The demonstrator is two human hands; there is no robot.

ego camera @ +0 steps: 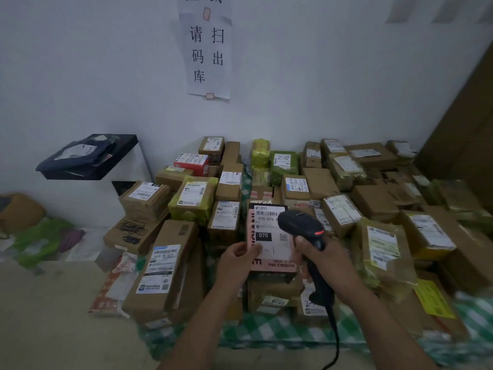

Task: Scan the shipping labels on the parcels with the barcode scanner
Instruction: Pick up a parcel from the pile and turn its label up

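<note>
Crowded over green-and-white checked tablecloth (266, 332), back to far edge: brown cardboard and yellow-green taped parcels (373, 198). Above near edge, centre: flat pink cardboard parcel (274, 265) tilted up, white shipping label (269, 231) facing camera, lower left corner pinched by left hand (240, 259). Overlapping label's right side: black corded barcode scanner (301, 222), handle gripped in right hand (324, 256).

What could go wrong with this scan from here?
1. The barcode scanner sits very close over the shipping label, possibly too near or off the top barcode to read it.
2. The left hand pinches the pink parcel by its lower edge only; it might tilt or slip.
3. The cable trails over loose parcels and could snag.
</note>
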